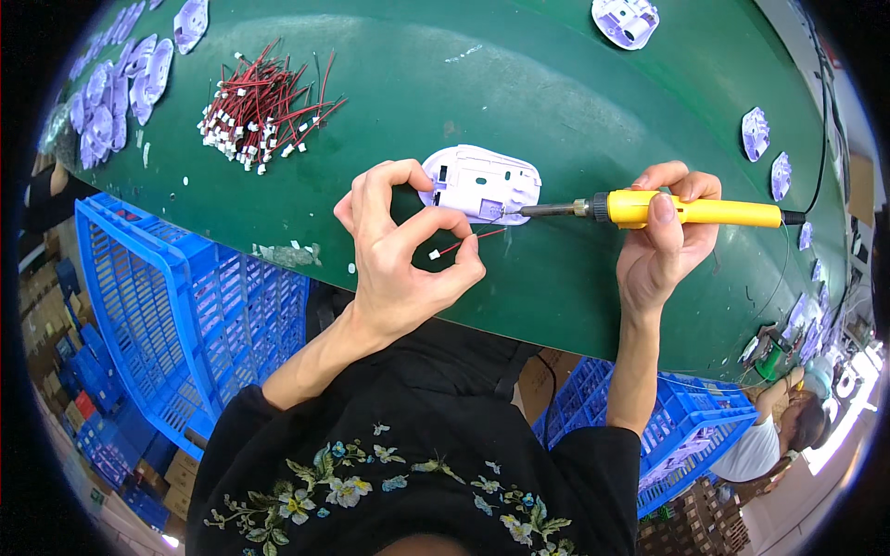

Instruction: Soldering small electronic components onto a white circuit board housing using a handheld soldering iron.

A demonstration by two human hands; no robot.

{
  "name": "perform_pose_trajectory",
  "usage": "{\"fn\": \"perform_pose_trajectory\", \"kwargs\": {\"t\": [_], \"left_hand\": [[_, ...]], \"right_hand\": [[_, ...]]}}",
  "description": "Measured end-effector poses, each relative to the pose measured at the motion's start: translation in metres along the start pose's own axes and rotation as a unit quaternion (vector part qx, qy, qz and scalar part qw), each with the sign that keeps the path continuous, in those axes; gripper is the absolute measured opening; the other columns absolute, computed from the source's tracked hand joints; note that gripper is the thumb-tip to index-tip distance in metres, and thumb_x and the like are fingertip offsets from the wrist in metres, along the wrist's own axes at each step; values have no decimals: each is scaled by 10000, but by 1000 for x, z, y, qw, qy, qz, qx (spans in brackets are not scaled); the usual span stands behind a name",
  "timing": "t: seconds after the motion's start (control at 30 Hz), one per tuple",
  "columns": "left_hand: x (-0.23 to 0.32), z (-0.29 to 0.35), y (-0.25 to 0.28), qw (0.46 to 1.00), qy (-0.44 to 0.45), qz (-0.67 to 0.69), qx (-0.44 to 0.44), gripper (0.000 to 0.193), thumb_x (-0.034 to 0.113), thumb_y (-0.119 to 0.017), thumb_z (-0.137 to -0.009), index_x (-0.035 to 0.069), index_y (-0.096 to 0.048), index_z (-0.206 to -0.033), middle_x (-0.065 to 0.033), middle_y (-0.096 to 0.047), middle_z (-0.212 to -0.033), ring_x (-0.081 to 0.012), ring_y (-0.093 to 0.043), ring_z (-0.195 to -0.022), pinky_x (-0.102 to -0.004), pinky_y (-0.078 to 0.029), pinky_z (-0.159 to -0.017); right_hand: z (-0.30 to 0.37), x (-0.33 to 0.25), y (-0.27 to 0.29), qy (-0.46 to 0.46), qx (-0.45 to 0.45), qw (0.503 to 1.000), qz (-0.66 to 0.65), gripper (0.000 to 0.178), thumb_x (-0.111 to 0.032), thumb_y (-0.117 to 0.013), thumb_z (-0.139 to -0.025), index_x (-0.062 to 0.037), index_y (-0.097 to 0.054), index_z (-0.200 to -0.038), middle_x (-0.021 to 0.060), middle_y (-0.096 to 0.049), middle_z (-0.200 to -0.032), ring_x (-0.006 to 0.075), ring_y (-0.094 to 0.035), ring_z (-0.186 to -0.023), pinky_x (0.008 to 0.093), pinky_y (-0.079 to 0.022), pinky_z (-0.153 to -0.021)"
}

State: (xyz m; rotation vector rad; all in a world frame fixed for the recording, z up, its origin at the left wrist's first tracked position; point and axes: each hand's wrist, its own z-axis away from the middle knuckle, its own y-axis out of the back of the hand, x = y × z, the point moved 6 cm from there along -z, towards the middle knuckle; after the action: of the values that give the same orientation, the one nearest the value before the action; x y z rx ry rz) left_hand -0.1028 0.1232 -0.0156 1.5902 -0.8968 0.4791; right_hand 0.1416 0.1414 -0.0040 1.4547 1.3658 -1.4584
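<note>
A pale lilac plastic shell (484,176) lies on the green table, its inner side up. My left hand (399,236) pinches a short red wire lead (491,234) between thumb and forefinger; a white connector (435,254) sits at the lead's left end. The other fingers of that hand reach the shell's left edge. My right hand (669,222) grips a yellow soldering iron (732,212), which lies almost level. Its metal tip points left and meets the shell's lower right corner, close to the wire's free end. Whether tip and wire touch is too small to tell.
A heap of red and black wire leads (255,111) with white connectors lies left of the shell. More lilac shells (120,88) pile up at the far left and along the right edge. Blue crates (148,306) stand below the table's edge. A person (769,440) sits at right.
</note>
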Motion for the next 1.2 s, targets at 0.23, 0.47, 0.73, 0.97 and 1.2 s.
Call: {"fn": "perform_pose_trajectory", "kwargs": {"t": [0.23,0.47,0.73,0.97,1.2], "left_hand": [[-1,0,0,1000,1,-3,4,204,126,-770,-529,143,-670,-707,-64,-489,-1062,-249,-479,-1057,-377,-257,-872],[-2,0,0,1000,3,-11,5,199,127,-769,-533,144,-672,-706,-61,-490,-1056,-248,-480,-1049,-377,-256,-865],[-3,-1,1,1000,2,-10,7,201,125,-769,-537,147,-673,-712,-60,-490,-1053,-246,-481,-1045,-375,-255,-863],[-4,0,1,1000,-3,-18,8,205,127,-773,-541,149,-674,-719,-60,-488,-1073,-251,-480,-1070,-380,-257,-872],[13,2,11,997,-31,-61,-23,196,75,-793,-663,111,-690,-826,-61,-555,-1037,-255,-521,-1036,-386,-309,-884]], "right_hand": [[1,1,-1,2,-5,1000,9,372,-20,-712,-818,-94,-394,-997,154,-601,-908,172,-584,-794,294,-500,-769],[0,0,1,4,3,1000,5,370,-23,-711,-816,-91,-397,-1001,157,-602,-899,173,-582,-800,293,-498,-769],[-1,-1,1,5,11,1000,15,359,-37,-709,-816,-90,-402,-995,163,-607,-892,179,-579,-793,304,-497,-772],[-1,-2,2,4,14,1000,16,359,-39,-710,-815,-90,-402,-992,158,-608,-890,178,-579,-790,308,-497,-769],[-4,-3,6,11,15,1000,25,283,-71,-665,-854,-84,-423,-999,150,-590,-899,149,-546,-722,259,-470,-642]]}}
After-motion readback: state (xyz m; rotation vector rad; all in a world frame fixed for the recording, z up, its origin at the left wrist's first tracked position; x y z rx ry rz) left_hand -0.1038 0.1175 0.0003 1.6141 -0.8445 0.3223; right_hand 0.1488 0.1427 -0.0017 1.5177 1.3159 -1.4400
